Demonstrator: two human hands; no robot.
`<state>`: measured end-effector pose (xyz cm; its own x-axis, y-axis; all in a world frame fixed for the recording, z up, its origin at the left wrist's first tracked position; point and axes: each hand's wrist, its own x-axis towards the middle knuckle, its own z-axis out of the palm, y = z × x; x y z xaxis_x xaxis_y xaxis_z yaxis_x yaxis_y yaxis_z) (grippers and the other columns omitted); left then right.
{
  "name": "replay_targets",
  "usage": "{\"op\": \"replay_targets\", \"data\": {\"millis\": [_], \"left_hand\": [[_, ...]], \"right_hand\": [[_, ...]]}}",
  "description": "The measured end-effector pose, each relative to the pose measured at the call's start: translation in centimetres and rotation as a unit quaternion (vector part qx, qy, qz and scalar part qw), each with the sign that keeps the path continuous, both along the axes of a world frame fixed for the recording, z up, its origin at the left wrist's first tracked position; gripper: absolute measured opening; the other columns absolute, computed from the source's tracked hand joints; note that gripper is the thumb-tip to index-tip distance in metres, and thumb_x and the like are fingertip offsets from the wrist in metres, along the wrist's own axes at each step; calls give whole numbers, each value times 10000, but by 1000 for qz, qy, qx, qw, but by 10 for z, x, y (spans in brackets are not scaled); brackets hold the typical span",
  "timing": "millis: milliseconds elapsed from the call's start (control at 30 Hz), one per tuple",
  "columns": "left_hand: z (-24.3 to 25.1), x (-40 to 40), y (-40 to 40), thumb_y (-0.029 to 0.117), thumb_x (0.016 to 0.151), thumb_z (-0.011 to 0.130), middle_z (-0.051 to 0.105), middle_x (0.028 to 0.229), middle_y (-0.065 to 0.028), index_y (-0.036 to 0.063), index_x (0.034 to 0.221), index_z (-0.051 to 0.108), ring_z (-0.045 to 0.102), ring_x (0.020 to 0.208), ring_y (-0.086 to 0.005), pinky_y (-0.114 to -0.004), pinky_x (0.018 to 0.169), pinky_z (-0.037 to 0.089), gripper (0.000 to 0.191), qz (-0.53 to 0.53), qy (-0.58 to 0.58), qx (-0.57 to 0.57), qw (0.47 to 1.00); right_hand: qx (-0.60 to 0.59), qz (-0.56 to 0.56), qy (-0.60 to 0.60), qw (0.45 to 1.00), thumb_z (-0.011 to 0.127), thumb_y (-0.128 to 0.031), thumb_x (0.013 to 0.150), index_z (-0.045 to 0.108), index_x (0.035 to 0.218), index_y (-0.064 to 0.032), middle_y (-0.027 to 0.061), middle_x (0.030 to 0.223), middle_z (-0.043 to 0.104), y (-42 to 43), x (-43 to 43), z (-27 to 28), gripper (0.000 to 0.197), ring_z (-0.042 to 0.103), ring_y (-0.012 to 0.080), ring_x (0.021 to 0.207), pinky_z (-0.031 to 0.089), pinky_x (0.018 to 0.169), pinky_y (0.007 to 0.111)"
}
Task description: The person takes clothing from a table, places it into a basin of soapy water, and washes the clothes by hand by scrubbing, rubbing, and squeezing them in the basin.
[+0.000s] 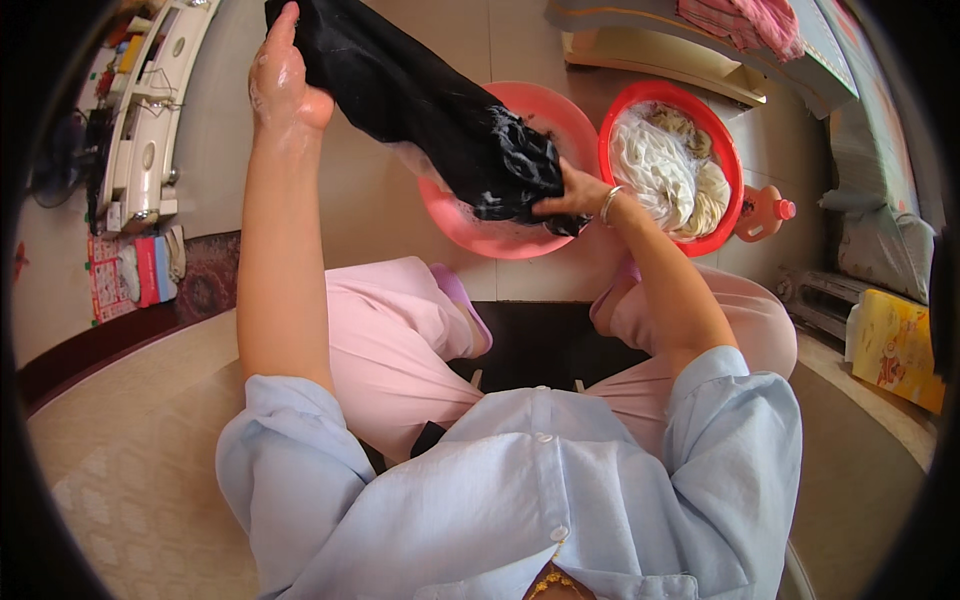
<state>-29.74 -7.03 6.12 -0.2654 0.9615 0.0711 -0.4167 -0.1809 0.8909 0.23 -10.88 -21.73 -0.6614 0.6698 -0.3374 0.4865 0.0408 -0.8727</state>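
Note:
A wet black garment [420, 90] stretches from the top of the view down into a pink plastic basin [581, 131] of sudsy water. My left hand [285, 79], shiny with lather, is raised at the upper left and grips the garment's far end by its edge. At the basin my right hand [574, 191], with a bangle at the wrist, holds the bunched lower end, which carries white foam. Its fingers are partly hidden against the dark cloth.
Right of the basin, a red tub [739, 169] holds soaking white and beige clothes [660, 165]. An orange-pink jug [757, 214] stands beside it. A white cabinet [150, 142] lines the left, a yellow box [900, 345] the right. Pink cloth [742, 22] lies on furniture at the top.

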Motion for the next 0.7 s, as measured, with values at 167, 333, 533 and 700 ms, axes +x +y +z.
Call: {"op": "replay_targets", "data": {"millis": [167, 333, 533, 700], "left_hand": [[-43, -30, 7, 319, 914, 565, 674, 932, -124, -18, 1007, 630, 649, 860, -245, -376, 831, 522, 355, 15, -76, -83, 994], [-124, -6, -9, 275, 960, 464, 658, 1061, -126, -5, 1086, 585, 636, 963, -244, -386, 880, 510, 330, -33, -64, -210, 975], [-226, 14, -31, 339, 852, 620, 599, 1107, -127, -21, 1158, 556, 561, 1001, -226, -398, 873, 456, 476, 35, 14, -313, 949], [-174, 41, -42, 228, 810, 677, 616, 999, -116, -15, 1071, 566, 591, 927, -215, -339, 784, 490, 374, -27, 96, -272, 957]], "right_hand": [[194, 103, -355, 909, 679, -207, 711, 575, 1097, -37, 181, 916, 661, -14, -7, -2, 435, 634, 367, 899, 510, 801, 434], [152, -201, -102, 962, 602, -105, 726, 624, 1027, -31, 247, 958, 635, 13, -5, 19, 310, 605, 392, 965, 477, 853, 424], [101, -237, 209, 943, 546, 23, 763, 541, 1141, 37, 119, 1033, 644, 18, -48, 122, 379, 595, 181, 972, 442, 874, 273], [116, -209, 280, 930, 552, 40, 759, 507, 1155, 44, 56, 1040, 596, 17, -64, 213, 399, 541, 118, 951, 433, 864, 239]]}}
